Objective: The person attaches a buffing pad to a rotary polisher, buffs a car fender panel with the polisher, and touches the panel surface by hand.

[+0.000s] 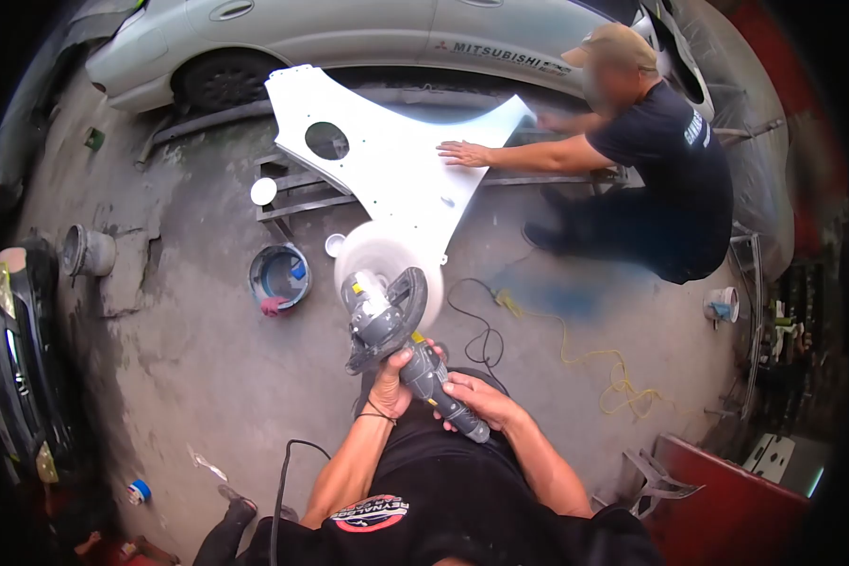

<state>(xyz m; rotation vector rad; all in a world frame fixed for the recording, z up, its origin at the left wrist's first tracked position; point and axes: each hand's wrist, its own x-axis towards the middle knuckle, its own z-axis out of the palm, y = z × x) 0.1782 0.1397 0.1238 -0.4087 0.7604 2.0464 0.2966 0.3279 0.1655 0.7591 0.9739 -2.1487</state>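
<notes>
I hold a grey power polisher (pixel 387 325) in front of my body, its round white pad (pixel 415 255) facing away from me and looking smeared, as if spinning. My left hand (pixel 393 385) wraps the body just behind the polisher's head. Farther back, my right hand (pixel 478 398) is closed around the rear of the handle. Just beyond the pad lies a white car fender (pixel 396 156) on a metal stand (pixel 297 193); the pad overlaps its near edge in view, and I cannot tell whether they touch.
A crouching co-worker (pixel 660 179) rests a hand on the fender. Behind stands a silver car (pixel 349 33). A bucket (pixel 280 307) with a pink cloth sits left of the pad. A black cable (pixel 481 344) and yellow cord (pixel 575 357) cross the floor. At right is a red panel (pixel 717 491).
</notes>
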